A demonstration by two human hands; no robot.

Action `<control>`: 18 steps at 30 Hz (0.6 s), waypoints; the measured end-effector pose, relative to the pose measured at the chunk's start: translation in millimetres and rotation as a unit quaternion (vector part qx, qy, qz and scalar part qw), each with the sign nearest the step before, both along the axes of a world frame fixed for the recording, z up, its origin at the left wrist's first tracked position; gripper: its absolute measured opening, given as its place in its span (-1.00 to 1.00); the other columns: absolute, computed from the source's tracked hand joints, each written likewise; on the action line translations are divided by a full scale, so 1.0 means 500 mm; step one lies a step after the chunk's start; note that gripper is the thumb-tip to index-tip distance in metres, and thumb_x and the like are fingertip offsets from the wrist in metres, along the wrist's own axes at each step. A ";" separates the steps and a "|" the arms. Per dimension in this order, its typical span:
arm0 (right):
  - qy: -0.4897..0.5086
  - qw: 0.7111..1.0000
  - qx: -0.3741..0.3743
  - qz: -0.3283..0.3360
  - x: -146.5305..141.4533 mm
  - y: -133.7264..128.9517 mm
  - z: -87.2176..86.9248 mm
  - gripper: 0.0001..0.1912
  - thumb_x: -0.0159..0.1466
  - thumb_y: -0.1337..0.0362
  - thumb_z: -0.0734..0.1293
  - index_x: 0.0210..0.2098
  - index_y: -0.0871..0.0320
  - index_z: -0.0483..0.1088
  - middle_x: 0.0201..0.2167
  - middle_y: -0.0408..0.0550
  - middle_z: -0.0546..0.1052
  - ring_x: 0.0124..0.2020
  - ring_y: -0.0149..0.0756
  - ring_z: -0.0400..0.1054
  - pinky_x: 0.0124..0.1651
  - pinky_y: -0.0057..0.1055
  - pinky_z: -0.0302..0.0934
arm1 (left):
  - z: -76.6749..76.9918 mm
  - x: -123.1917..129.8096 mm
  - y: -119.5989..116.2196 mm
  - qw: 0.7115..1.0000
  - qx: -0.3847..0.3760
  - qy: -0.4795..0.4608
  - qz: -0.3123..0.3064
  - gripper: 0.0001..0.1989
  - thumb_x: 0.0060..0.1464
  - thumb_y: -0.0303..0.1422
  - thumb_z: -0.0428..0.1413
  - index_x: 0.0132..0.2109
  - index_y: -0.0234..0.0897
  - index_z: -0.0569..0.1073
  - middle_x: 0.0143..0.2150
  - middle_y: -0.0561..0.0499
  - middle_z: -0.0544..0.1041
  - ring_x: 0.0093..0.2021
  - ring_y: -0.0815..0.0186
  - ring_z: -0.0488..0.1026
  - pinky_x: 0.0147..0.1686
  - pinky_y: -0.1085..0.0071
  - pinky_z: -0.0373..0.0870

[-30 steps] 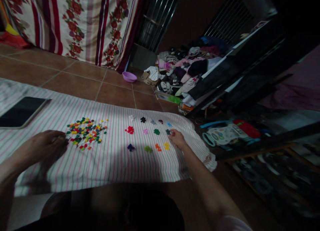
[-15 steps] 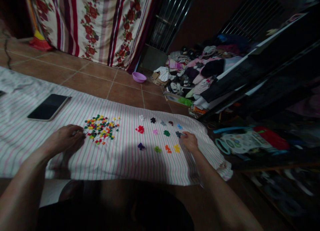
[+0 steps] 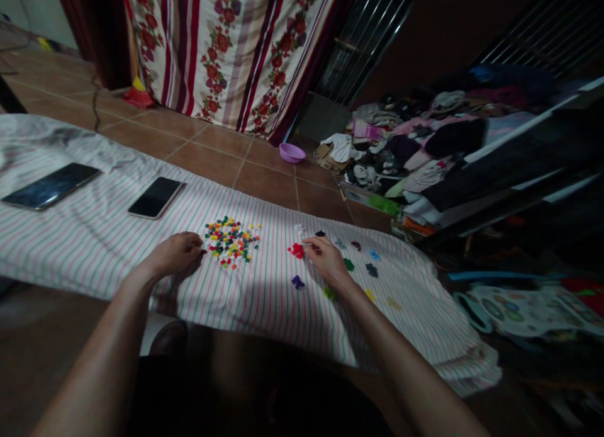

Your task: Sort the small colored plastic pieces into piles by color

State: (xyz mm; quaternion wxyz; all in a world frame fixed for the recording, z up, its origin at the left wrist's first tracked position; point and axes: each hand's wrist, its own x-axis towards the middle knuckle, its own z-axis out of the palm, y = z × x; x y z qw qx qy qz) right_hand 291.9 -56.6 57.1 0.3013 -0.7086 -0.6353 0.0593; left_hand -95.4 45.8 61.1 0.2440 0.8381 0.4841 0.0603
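My left hand [image 3: 177, 253] rests on the striped cloth [image 3: 264, 311], fingers curled, at the left edge of a mixed pile of small coloured pieces [image 3: 231, 242]. What those fingers hold, if anything, is hidden. My right hand [image 3: 326, 259] hovers just right of a small red pile [image 3: 296, 250], its fingertips drawn together; I cannot make out anything in them. Around it lie small single-colour piles: white [image 3: 300, 230], black [image 3: 320, 233], dark blue [image 3: 297, 282], green [image 3: 348, 264], dark grey [image 3: 372, 270], light blue [image 3: 374, 254] and yellow [image 3: 370, 295]. My right forearm covers part of this area.
Two dark-screened devices, a phone [image 3: 156, 197] and a larger one [image 3: 51, 186], lie on the cloth at left. Beyond it, on the tiled floor, are a purple basin [image 3: 292, 152] and a heap of clothes [image 3: 406, 135]. A floral curtain [image 3: 226, 53] hangs behind.
My right hand has moved left from the dark grey pile to beside the red one. My left hand stays by the mixed pile. The view has turned left, bringing the larger device fully into sight.
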 end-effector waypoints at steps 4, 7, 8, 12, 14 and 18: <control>0.003 0.995 -0.007 0.100 -0.097 0.035 -0.014 -0.73 0.23 0.38 0.25 -0.18 0.11 0.56 -0.23 -0.04 0.54 -0.19 -0.28 0.42 -0.07 -0.34 0.30 | -0.004 -0.006 0.001 1.000 -0.008 -0.018 -0.003 -0.59 0.08 -0.26 -0.10 -0.07 -0.25 0.54 0.02 -0.13 0.60 0.02 0.18 0.53 0.05 0.34 0.39; 0.002 0.991 -0.021 0.132 -0.153 0.060 -0.023 -0.73 0.25 0.42 0.25 -0.17 0.11 0.56 -0.21 -0.03 0.54 -0.17 -0.29 0.42 -0.04 -0.34 0.29 | -0.007 -0.009 0.001 0.999 -0.013 -0.038 -0.001 -0.63 0.06 -0.27 -0.07 -0.10 -0.24 0.55 -0.02 -0.12 0.61 -0.01 0.17 0.53 0.04 0.32 0.39; 0.002 0.990 -0.022 0.137 -0.169 0.069 -0.025 -0.72 0.25 0.43 0.24 -0.17 0.10 0.56 -0.20 -0.04 0.54 -0.15 -0.29 0.42 -0.03 -0.33 0.29 | -0.008 -0.010 0.000 0.999 -0.014 -0.043 0.000 -0.64 0.06 -0.27 -0.06 -0.11 -0.24 0.55 -0.02 -0.13 0.61 -0.01 0.17 0.53 0.04 0.31 0.39; -0.005 0.989 -0.018 0.148 -0.217 0.098 -0.029 -0.70 0.27 0.47 0.24 -0.18 0.06 0.55 -0.17 -0.07 0.53 -0.11 -0.29 0.41 0.02 -0.33 0.28 | -0.012 -0.012 0.001 0.999 -0.016 -0.051 0.004 -0.64 0.06 -0.26 -0.05 -0.11 -0.25 0.55 -0.02 -0.15 0.61 -0.01 0.15 0.52 0.03 0.28 0.39; -0.021 0.987 -0.025 0.157 -0.230 0.109 -0.029 -0.70 0.28 0.48 0.23 -0.16 0.08 0.55 -0.16 -0.05 0.51 -0.09 -0.29 0.40 0.04 -0.34 0.27 | -0.014 -0.014 0.002 0.998 -0.018 -0.053 0.003 -0.64 0.07 -0.27 -0.05 -0.11 -0.25 0.54 -0.02 -0.16 0.61 -0.02 0.15 0.52 0.02 0.28 0.39; -0.067 0.982 -0.042 0.174 -0.244 0.123 -0.034 -0.69 0.31 0.47 0.23 -0.11 0.09 0.55 -0.17 -0.03 0.49 -0.09 -0.28 0.38 0.05 -0.35 0.26 | -0.012 -0.014 0.002 0.998 -0.025 -0.054 0.000 -0.65 0.08 -0.27 -0.06 -0.11 -0.27 0.54 -0.03 -0.18 0.61 -0.03 0.15 0.53 0.00 0.29 0.39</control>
